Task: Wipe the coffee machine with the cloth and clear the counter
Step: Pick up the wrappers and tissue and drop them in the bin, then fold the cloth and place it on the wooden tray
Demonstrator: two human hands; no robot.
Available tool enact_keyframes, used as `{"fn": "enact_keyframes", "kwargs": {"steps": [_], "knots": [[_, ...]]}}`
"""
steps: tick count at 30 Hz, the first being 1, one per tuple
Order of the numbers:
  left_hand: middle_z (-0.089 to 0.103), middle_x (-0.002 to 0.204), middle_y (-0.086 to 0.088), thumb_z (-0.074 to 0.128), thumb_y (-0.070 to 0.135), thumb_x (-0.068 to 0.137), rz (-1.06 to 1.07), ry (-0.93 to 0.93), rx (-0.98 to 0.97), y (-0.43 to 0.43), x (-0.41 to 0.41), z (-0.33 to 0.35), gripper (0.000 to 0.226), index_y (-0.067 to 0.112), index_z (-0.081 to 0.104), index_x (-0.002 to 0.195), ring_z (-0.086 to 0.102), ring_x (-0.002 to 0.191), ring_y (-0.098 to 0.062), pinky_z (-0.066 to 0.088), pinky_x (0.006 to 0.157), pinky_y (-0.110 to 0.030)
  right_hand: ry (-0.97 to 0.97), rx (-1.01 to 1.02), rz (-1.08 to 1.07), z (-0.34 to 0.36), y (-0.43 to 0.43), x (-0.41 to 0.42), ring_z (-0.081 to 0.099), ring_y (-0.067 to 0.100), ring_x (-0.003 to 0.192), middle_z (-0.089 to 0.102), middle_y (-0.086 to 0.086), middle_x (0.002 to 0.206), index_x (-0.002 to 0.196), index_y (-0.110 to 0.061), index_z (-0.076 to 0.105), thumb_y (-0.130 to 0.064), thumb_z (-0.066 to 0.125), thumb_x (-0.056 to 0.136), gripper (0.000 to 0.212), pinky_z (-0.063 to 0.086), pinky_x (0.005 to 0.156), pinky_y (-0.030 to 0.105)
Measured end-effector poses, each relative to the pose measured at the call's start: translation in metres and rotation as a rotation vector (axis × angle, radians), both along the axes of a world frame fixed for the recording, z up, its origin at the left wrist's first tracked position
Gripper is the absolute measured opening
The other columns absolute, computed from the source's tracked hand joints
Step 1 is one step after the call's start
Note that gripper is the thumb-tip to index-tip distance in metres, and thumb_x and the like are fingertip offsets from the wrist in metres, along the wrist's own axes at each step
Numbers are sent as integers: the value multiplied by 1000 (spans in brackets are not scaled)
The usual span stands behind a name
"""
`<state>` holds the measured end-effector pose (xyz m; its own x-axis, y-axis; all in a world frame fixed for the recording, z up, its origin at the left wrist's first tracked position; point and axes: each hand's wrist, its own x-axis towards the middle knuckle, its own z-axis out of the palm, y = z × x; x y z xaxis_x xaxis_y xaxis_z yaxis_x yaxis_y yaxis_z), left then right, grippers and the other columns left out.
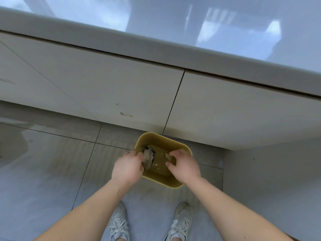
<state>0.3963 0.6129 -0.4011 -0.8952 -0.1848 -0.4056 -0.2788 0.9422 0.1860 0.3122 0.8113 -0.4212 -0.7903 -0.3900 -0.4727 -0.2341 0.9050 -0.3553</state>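
Observation:
A small yellow bin [157, 138] stands on the tiled floor in front of the counter's cabinet. Both my hands hover over its mouth. My left hand [127, 166] is closed on a crumpled whitish-grey wad [148, 157] at the bin's left rim. My right hand [184, 165] curls its fingers around a small pale scrap [167, 156] near the right rim. A few light crumbs lie on the bin's bottom. The coffee machine is out of view.
The glossy white counter [173, 49] runs across the top, with white cabinet doors [104, 94] below it. My two white sneakers [119, 221] stand on the grey floor tiles just behind the bin.

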Motion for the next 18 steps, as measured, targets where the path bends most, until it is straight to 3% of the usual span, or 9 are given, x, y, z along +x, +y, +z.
{"fn": "enact_keyframes", "kwargs": {"steps": [4, 9, 14, 18], "knots": [[60, 113, 0, 48, 27, 91, 11, 31, -14, -5, 2, 41, 33, 25, 55, 122, 58, 97, -22, 52, 76, -35, 84, -6, 82, 40, -5, -1, 57, 17, 114, 60, -10, 128, 125, -36, 58, -52, 57, 89, 39, 56, 83, 33], [61, 98, -1, 54, 24, 87, 75, 137, -51, -19, 13, 125, 25, 19, 62, 109, 60, 84, -24, 42, 63, -33, 218, 1, 199, 117, -10, 4, 57, 19, 111, 63, -8, 124, 122, -35, 60, -50, 56, 89, 37, 55, 86, 35], [58, 109, 0, 48, 29, 91, 143, 189, -91, -31, 26, 210, 32, 21, 57, 121, 57, 99, -24, 44, 76, -37, 289, -35, 239, 207, -22, 12, 55, 18, 112, 60, -7, 127, 127, -34, 57, -55, 52, 90, 43, 55, 88, 35], [60, 108, 0, 52, 30, 90, 232, 248, -110, -41, 42, 267, 34, 19, 60, 121, 59, 99, -25, 47, 77, -38, 356, -60, 296, 270, -34, 16, 54, 19, 111, 59, -7, 125, 124, -34, 57, -62, 48, 89, 46, 54, 87, 36]]}}
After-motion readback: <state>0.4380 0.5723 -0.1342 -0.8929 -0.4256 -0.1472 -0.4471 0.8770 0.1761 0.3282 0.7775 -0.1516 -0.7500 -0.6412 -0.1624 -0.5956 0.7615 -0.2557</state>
